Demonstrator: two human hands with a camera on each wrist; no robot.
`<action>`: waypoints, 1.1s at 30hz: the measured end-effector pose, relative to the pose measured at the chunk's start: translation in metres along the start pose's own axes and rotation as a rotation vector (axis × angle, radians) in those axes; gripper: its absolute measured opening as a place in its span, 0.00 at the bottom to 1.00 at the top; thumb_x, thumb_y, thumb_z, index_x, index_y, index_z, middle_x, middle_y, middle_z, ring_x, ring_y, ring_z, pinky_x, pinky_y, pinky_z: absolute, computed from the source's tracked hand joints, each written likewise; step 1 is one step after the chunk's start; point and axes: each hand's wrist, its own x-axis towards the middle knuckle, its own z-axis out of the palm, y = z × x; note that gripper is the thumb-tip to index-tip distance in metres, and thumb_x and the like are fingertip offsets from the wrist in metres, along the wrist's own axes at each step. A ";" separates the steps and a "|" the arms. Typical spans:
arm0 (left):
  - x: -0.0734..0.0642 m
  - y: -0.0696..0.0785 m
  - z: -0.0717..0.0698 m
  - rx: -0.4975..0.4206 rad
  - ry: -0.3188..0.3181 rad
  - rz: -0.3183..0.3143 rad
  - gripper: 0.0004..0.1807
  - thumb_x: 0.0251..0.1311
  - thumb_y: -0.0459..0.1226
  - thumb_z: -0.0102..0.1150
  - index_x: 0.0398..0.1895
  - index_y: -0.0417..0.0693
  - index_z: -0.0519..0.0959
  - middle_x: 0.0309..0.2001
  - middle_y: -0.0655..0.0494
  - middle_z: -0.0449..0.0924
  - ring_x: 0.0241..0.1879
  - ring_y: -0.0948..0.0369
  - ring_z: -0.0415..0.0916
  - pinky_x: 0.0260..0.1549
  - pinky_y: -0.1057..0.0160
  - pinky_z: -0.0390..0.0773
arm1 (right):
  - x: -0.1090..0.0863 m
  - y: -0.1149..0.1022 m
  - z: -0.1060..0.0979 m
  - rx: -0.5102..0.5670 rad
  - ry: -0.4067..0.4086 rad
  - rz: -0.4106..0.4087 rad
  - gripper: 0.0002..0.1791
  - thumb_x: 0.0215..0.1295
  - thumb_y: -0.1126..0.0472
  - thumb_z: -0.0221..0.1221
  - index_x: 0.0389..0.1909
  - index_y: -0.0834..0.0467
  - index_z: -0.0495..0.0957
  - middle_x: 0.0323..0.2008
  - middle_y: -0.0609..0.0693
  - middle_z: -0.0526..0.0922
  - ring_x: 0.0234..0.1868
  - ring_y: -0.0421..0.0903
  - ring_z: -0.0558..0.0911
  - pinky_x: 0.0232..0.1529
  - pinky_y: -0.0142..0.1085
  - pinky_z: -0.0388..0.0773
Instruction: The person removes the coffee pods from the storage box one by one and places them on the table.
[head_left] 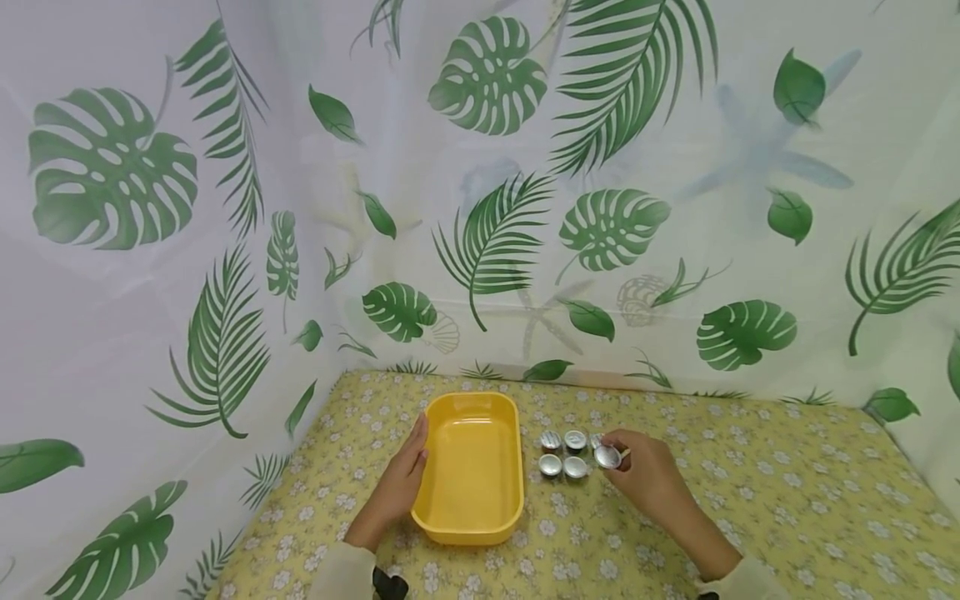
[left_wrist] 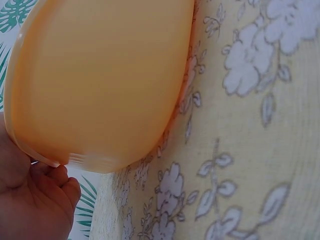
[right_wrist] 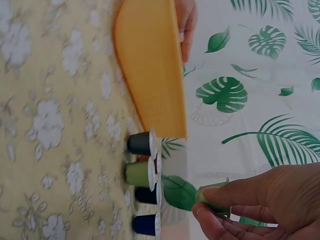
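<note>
A yellow plastic tub [head_left: 468,533] stands on the table. My left hand [head_left: 405,471] grips its left side, and the left wrist view shows that hand's fingers [left_wrist: 70,190] curled at the rim of the tub [left_wrist: 115,90]. To the right of the tub, my right hand [head_left: 645,471] pinches a green coffee capsule [right_wrist: 216,202] between thumb and fingers, raised off the table, its silver lid [head_left: 607,457] facing up in the head view. Several other coffee capsules [head_left: 550,465] stand lid up in two rows between tub and right hand; a green one [right_wrist: 140,173] and a blue one [right_wrist: 145,225] show side-on.
A yellow flowered cloth [head_left: 787,508] covers the table. Behind and to the left hangs a white curtain [head_left: 510,333] printed with green leaves, meeting the table's back edge.
</note>
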 end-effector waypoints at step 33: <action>0.003 -0.008 -0.002 0.005 -0.050 -0.008 0.32 0.83 0.34 0.37 0.82 0.43 0.41 0.81 0.54 0.31 0.80 0.47 0.35 0.75 0.45 0.47 | 0.017 0.041 0.033 -0.172 -0.098 0.026 0.19 0.51 0.70 0.76 0.42 0.66 0.80 0.27 0.48 0.82 0.21 0.42 0.73 0.38 0.53 0.79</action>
